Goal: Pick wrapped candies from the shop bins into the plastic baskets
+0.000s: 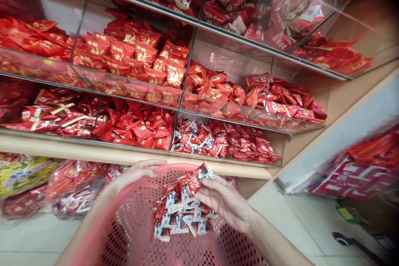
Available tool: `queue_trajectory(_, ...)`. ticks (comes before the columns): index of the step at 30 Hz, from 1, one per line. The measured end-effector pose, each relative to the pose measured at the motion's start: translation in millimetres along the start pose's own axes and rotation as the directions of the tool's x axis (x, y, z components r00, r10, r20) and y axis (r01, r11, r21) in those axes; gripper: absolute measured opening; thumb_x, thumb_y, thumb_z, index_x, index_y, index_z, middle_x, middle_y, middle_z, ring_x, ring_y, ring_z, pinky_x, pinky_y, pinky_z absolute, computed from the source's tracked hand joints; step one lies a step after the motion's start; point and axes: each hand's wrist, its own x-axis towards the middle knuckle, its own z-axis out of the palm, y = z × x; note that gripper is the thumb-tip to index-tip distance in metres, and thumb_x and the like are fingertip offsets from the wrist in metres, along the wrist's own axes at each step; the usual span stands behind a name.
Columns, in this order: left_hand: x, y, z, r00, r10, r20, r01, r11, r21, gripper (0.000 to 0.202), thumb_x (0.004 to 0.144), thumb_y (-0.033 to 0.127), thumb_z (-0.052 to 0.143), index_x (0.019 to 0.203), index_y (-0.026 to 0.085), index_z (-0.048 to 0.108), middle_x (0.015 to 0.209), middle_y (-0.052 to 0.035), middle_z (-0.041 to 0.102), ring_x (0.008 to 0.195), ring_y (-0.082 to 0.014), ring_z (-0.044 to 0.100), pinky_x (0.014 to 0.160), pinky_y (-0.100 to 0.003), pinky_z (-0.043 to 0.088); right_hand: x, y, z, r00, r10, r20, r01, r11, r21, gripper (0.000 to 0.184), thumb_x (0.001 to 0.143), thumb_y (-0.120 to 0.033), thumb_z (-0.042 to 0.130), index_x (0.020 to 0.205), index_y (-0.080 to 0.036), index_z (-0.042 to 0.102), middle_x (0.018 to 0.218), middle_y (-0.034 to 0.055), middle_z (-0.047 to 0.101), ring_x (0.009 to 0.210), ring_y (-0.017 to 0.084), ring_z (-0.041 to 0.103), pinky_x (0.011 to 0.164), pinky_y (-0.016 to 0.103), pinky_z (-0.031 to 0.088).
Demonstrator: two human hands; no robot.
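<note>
A red plastic basket (124, 212) with many holes is tilted in front of the shelf. My left hand (137, 174) is closed on its far left rim, fingers hooked over the edge. Inside the basket lies a pile of small red, black and white candy packets (179, 220) with printed figures. Above that pile, my right hand (221, 197) pinches one candy packet (198, 178) between thumb and fingers. Similar packets (199, 137) fill a clear shelf compartment just beyond the basket's rim.
Clear-walled compartments hold other red and gold packets (140, 54) on several levels. A wooden shelf edge (77, 149) runs behind the basket. Bagged goods (28, 174) lie below at left. Red bags (358, 170) stand at right above the tiled floor (299, 224).
</note>
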Motion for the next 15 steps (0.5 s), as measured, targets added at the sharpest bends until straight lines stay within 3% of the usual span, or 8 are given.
queue_trajectory(5, 1.8, -3.1, -2.0, 1.000, 0.016, -0.006, -0.016, 1.000, 0.023, 0.053, 0.060, 0.018, 0.059, 0.113, 0.021, 0.060, 0.124, -0.0040, 0.058, 0.116, -0.0246, 0.050, 0.099, -0.036, 0.038, -1.8, 4.5, 1.8, 0.996, 0.031, -0.078, -0.027, 0.998, 0.051, 0.019, 0.067, -0.018, 0.072, 0.084, -0.016, 0.062, 0.085, 0.0003, 0.066, 0.077, 0.010, 0.064, 0.086, 0.029, 0.050)
queue_trajectory(10, 4.7, -6.7, -6.3, 0.999, 0.035, -0.018, -0.033, 0.996, 0.083, 0.057, 0.059, 0.018, 0.059, 0.116, 0.019, 0.058, 0.129, -0.0054, 0.053, 0.119, -0.0252, 0.047, 0.099, -0.035, 0.037, 2.4, 7.4, -7.3, 0.997, 0.021, -0.071, -0.023, 0.999, -0.038, 0.016, 0.069, -0.022, 0.070, 0.083, -0.018, 0.062, 0.077, -0.0022, 0.064, 0.067, 0.007, 0.060, 0.063, 0.017, 0.049)
queue_trajectory(15, 3.4, -2.4, -5.2, 1.000, 0.010, -0.017, -0.008, 0.994, 0.110, 0.054, 0.059, 0.019, 0.058, 0.113, 0.022, 0.061, 0.127, -0.0017, 0.056, 0.115, -0.0236, 0.051, 0.097, -0.032, 0.039, 2.3, 5.4, -14.1, 0.997, 0.015, -0.070, -0.021, 0.995, -0.095, 0.020, 0.071, -0.026, 0.069, 0.088, -0.019, 0.061, 0.094, 0.0002, 0.064, 0.080, 0.009, 0.060, 0.074, 0.022, 0.048)
